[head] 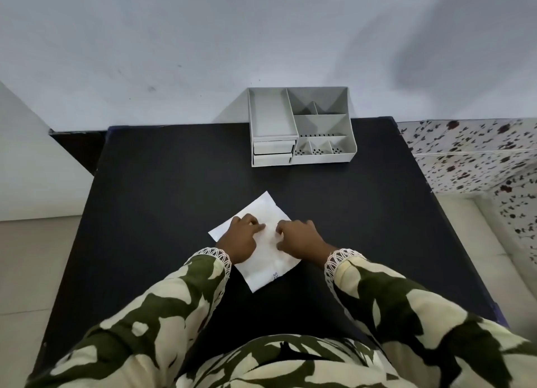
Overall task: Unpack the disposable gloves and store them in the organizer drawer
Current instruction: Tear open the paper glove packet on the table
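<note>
A flat white packet of disposable gloves (263, 208) lies turned like a diamond on the black table (162, 184), near its front middle. My left hand (242, 236) rests on the packet's left part, one finger stretched toward the middle. My right hand (297, 236) lies on its right part with the fingers curled down onto it. Both hands press on the packet; it stays flat on the table. The grey organizer (300, 126) stands at the table's far edge, with two small drawers (273, 152) at its lower left, both pushed in.
A pale wall rises behind the table. A surface with a flowered pattern (470, 152) lies to the right, and light floor shows on the left. Open black tabletop separates the packet from the organizer. My camouflage-patterned sleeves fill the bottom of the view.
</note>
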